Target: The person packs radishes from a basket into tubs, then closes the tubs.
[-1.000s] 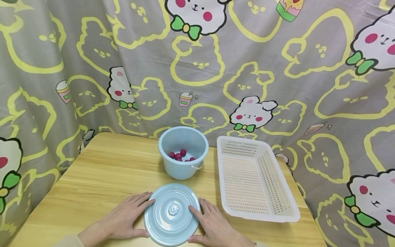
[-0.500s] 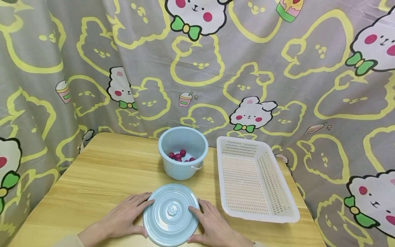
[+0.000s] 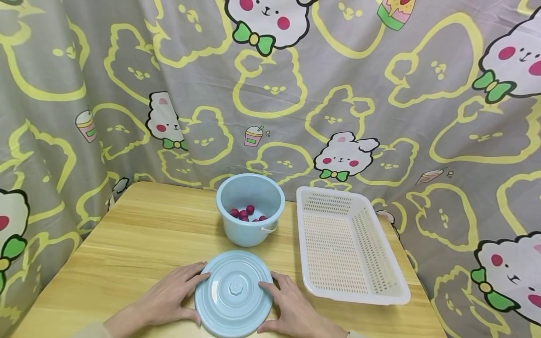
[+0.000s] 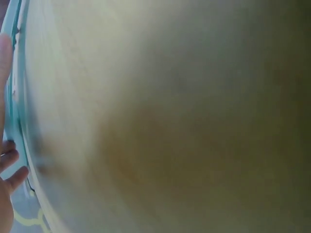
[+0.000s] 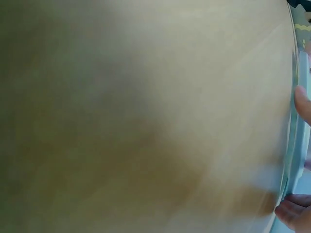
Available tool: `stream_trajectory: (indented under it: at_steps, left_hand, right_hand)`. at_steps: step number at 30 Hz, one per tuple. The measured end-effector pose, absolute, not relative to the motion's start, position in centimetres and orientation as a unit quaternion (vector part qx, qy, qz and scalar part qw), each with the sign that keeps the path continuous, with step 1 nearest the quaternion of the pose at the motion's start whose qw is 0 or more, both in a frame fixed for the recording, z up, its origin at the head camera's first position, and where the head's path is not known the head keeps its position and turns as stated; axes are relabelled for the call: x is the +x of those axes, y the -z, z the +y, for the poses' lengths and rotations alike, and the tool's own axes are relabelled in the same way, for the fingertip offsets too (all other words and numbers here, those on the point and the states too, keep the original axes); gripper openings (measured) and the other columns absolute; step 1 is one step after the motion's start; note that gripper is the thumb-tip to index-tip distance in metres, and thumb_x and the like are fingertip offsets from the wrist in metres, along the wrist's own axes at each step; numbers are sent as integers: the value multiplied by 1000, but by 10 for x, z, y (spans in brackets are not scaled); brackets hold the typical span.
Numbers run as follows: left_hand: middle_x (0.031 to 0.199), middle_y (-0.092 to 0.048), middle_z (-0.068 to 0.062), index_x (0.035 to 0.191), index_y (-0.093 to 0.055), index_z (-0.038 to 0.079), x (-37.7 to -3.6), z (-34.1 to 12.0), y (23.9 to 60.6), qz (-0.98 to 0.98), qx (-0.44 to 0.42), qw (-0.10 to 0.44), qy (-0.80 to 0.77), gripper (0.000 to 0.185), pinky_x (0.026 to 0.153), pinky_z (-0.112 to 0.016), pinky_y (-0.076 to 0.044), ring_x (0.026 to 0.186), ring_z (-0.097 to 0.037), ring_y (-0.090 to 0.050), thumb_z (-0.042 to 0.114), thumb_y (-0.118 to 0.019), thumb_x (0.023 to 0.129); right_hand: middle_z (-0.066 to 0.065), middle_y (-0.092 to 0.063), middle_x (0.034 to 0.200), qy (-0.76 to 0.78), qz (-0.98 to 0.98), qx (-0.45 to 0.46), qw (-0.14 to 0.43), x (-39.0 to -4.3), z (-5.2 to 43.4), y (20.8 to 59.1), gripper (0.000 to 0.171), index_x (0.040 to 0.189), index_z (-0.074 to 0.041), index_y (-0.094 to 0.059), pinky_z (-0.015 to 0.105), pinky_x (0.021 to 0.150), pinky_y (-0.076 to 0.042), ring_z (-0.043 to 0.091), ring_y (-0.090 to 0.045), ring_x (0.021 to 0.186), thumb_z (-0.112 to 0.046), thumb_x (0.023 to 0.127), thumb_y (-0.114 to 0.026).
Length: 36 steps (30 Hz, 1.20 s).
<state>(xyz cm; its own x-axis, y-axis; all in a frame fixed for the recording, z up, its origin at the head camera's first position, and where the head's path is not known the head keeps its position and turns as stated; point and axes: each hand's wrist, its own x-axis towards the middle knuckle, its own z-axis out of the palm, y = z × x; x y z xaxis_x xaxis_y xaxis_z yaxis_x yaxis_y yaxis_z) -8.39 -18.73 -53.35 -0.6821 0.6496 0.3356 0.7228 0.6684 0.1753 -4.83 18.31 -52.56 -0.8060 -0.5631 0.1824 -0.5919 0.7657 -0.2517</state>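
A round light-blue lid (image 3: pixel 230 307) with a small knob lies low at the table's front, between my two hands. My left hand (image 3: pixel 171 295) holds its left rim, fingertips at the upper left and thumb at the lower left. On the other side my right hand (image 3: pixel 291 305) holds the rim, one finger on the top face and the thumb lower down. In the right wrist view the lid (image 5: pixel 297 150) shows edge-on with fingertips at its rim. Behind it stands a light-blue bucket (image 3: pixel 249 234), uncovered, with several dark red balls (image 3: pixel 243 214) inside.
To the right stands a white perforated plastic basket (image 3: pixel 338 253) with nothing visible in it. The wooden table (image 3: pixel 156 230) backs onto a grey patterned curtain (image 3: pixel 203 84). A white handle (image 3: pixel 269 229) hangs at the bucket's right side.
The lid has shifted very slightly left and its shine has changed, with both hands keeping their places on its rim. Bucket, balls and basket look the same.
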Motion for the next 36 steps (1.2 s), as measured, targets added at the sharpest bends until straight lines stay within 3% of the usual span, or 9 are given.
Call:
stream_trajectory:
  at_steps: [7,12,15,18,21,36]
  left_hand:
    - [154,-59,-13,142,-64,16,-78,-192,528,-899,-380,156,151,101,102,-49,-56,134,-28,-62,87,-66,71]
    - [154,-59,-11,143,-63,18,-76,-193,523,-894,-380,177,159,103,104,-38,-52,131,-24,-64,87,-69,68]
    - [154,-59,-10,145,-63,19,-75,-195,520,-891,-379,185,166,104,112,-25,-44,130,-22,-64,87,-70,66]
    - [154,-59,-10,145,-62,18,-74,-196,515,-888,-380,192,173,106,122,-11,-24,130,-23,-64,87,-71,65]
    - [154,-59,-11,145,-62,16,-73,-197,510,-882,-386,201,178,107,125,-5,-8,129,-24,-63,86,-71,65]
    - [153,-58,-17,147,-60,11,-73,-200,478,-848,-427,252,188,114,129,-10,-8,126,-27,-61,82,-78,60]
  right_hand:
    - [9,-47,159,-167,-936,305,59,-45,181,522,101,150,-25,-52,46,106,-56,25,-54,137,-84,70,-73]
    - [7,-46,160,-178,-937,294,55,-41,180,516,101,151,-28,-52,45,106,-57,24,-53,139,-83,69,-75]
    - [7,-45,162,-189,-937,289,58,-39,180,514,101,151,-30,-51,46,105,-57,25,-53,140,-81,68,-77]
    - [6,-44,163,-199,-934,289,69,-38,180,513,102,152,-31,-50,46,103,-58,25,-52,142,-79,67,-80]
    - [6,-43,164,-210,-930,292,81,-36,179,512,103,153,-32,-50,45,102,-59,24,-52,143,-76,65,-84]
    - [13,-41,164,-227,-908,319,151,-32,177,491,110,153,-26,-51,49,97,-61,27,-57,136,-67,60,-94]
